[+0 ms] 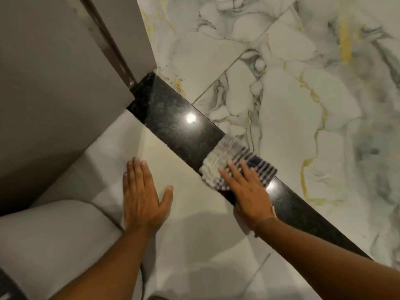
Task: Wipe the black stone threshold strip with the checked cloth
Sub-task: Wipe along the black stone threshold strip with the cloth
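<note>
Nearest, the left hand (144,194) lies flat and open on the pale floor (194,224), while the right hand (249,192), fingers spread, presses the blurred checked cloth (236,163), partly hidden beneath it, on the black strip (179,124), whose far end meets the door frame (121,50).

glossy black stone strip (179,122) — soft woven cloth (236,163)

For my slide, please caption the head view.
Right hand presses checked cloth on black threshold strip; left hand flat on floor.
</note>
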